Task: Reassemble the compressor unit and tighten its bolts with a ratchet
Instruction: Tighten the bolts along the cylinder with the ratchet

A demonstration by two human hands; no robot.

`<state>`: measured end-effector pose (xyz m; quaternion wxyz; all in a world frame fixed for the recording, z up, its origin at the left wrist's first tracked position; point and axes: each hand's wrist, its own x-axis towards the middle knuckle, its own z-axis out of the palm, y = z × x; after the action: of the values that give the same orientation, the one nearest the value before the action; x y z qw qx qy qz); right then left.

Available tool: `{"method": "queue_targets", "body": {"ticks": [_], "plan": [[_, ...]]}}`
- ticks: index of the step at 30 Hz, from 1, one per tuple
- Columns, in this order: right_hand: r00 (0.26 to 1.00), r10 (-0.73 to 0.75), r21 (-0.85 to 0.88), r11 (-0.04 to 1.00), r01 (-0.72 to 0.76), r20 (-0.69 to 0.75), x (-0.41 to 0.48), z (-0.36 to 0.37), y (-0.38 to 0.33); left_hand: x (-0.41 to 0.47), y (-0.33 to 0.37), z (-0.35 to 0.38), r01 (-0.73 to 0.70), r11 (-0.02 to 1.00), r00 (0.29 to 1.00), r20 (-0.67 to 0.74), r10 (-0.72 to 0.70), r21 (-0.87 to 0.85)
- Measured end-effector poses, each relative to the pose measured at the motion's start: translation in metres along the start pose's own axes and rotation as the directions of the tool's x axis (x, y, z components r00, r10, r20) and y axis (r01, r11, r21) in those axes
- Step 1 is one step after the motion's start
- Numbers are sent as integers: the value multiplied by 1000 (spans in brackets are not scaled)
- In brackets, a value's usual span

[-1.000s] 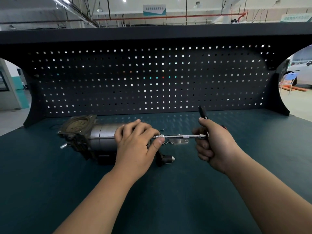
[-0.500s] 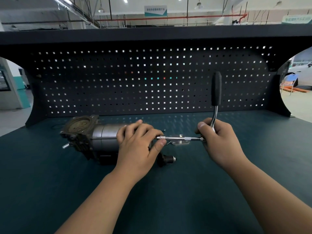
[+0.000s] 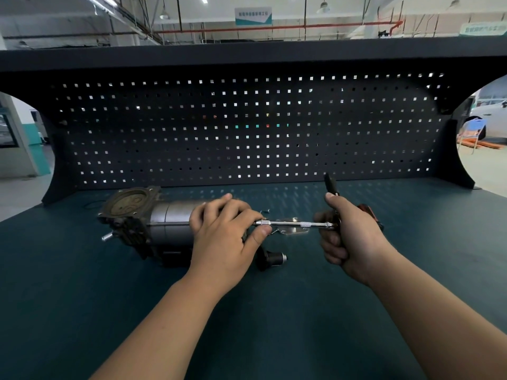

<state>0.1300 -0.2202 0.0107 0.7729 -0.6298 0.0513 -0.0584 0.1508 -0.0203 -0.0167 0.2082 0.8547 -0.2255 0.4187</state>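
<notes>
The left hand point(image 3: 223, 237) grips the compressor unit point(image 3: 153, 223) lying on the desk point(image 3: 82, 297). The right hand point(image 3: 348, 237) is wrapped around the ratchet point(image 3: 330, 185), whose extension bar point(image 3: 293, 224) reaches the compressor's end.

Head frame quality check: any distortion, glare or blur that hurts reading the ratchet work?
Head view: wide-angle distortion bows the shelf and the bench edges. Head view: backlight pricks through the pegboard holes and the side openings look washed out. Head view: the left hand, right hand and glinting extension bar are sharp; the dark ratchet handle barely stands out.
</notes>
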Motion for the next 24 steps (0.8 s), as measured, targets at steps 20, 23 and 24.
{"method": "queue_targets", "body": {"ticks": [20, 23, 24], "plan": [[857, -515, -467, 766, 442, -33, -1, -8, 4, 1, 0, 0, 4, 1000, 1000, 12, -4, -8], [976, -210, -154, 968, 198, -63, -2, -2, -4, 2, 1, 1, 19, 1000, 1000, 19, -19, 11], [985, -156, -143, 979, 145, -71, -3, -1, -6, 2, 1, 1, 19, 1000, 1000, 24, -19, 20]]}}
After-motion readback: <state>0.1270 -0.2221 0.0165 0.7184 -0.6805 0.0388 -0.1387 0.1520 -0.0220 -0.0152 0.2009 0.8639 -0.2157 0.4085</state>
